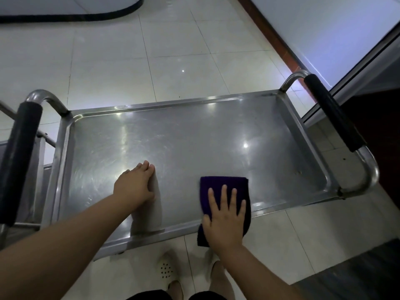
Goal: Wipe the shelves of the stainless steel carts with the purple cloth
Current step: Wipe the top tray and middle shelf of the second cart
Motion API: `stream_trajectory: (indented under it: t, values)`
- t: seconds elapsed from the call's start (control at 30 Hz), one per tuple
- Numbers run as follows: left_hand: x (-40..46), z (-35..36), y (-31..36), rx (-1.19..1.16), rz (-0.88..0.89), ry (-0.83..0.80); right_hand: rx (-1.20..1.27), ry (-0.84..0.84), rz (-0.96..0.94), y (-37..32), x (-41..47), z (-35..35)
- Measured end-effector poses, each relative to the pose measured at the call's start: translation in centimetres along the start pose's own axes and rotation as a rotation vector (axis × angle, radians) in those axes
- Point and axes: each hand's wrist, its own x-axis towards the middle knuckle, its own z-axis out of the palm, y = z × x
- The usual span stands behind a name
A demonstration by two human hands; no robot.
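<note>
The purple cloth (224, 187) is pressed flat beneath the straight, spread fingers of the right hand (225, 217), overhanging the top shelf (184, 137) near rim. The left hand (135, 185) is rested open on the shelf, nothing held.

My right grip (225, 215) lies on the cloth (224, 182) at the shelf's (184, 137) near edge; my left grip (135, 184) rests left of it.

Pretty dim and bluish overall, with overhead lights throwing bright glare spots on the steel shelf (194, 135) and glossy floor tiles (121, 61) (wide-angle lens bent the edges noticeably), and the whole picture looked a bit soft.
</note>
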Motion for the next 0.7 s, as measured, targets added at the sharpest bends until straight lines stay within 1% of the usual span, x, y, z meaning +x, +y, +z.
stream_trajectory:
  t: [0.13, 0.2, 0.27, 0.4, 0.47, 0.7]
  values:
    - [-0.1, 0.1, -0.2, -0.029, -0.001, -0.018, 0.026, -0.046, -0.252, -6.0, -3.1, 0.5]
    - [-0.1, 0.1, -0.2, -0.036, 0.008, -0.007, 0.013, -0.074, -0.357, -7.4, -4.2, 0.9]
    - [-0.1, 0.2, -0.2, -0.014, 0.023, -0.001, -0.019, -0.072, -0.432, -7.4, -4.7, 1.2]
    - [0.0, 0.3, -0.2, 0.035, 0.029, -0.05, -0.129, -0.042, -0.564, -4.4, -4.0, 1.3]
    - [-0.2, 0.1, 0.0, 0.048, 0.016, -0.081, -0.145, -0.024, -0.597, -2.5, -3.4, 1.2]
    - [-0.4, -1.4, 2.1, 0.141, -0.046, -0.119, -0.194, 0.007, -0.56, 6.6, -1.3, -0.3]
